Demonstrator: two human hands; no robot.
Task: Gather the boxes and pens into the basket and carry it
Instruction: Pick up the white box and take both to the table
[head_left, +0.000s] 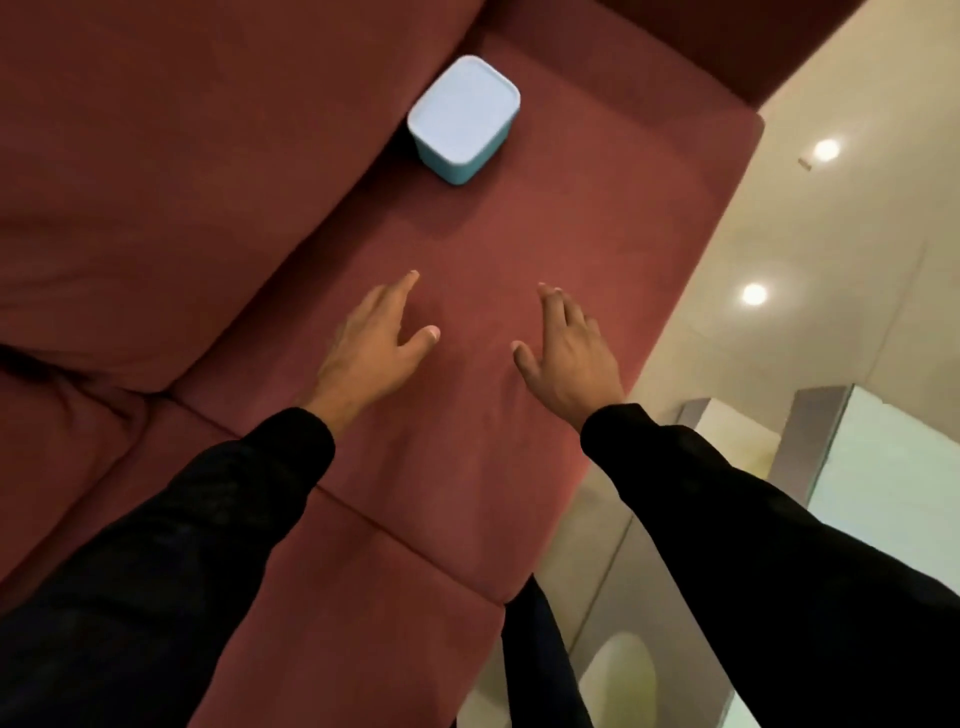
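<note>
box (463, 118): teal with a pale lid, on the far part of the sofa seat (519, 249), touching the back cushion (182, 171); no readable writing on it
left hand (371, 340): above the seat, near of the box, fingers spread, holding nothing
right hand (569, 353): beside the left, fingers spread, holding nothing
sleeves (218, 509): black
floor (831, 234): pale tiles, right

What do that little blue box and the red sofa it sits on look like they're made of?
The blue box looks like moulded plastic: rounded corners, a smooth pale lid with a soft sheen, and a deeper teal body below. The sofa seems covered in a matte, suede-like or microfibre fabric: no shine, faint brushed shading, and stitched seams between cushions. The exact fabric cannot be told.
</note>
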